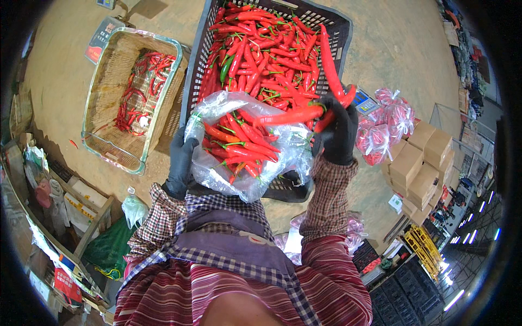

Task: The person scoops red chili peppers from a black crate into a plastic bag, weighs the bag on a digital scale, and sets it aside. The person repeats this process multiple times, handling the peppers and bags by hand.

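A black plastic crate (191, 61) holds many red chili peppers (265, 53), with one green pepper (225, 70) among them. Over its near end lies a clear plastic bag (261, 185), open at the top and partly filled with red chilies (240, 146). My left hand (179, 163), in a dark glove, grips the bag's left edge. Several long red chilies (332, 65) are in my gloved right hand (339, 126), to the right of the bag; one of them reaches across the bag's mouth. The fingertips of my right hand are partly hidden by the chilies.
To the left stands a tan plastic basket (94, 110) with scattered chilies at its bottom. A scale display (364, 102), filled bags of chilies (383, 130) and stacked cardboard boxes (408, 163) are at the right. A small green-white plastic bag (134, 210) sits at lower left.
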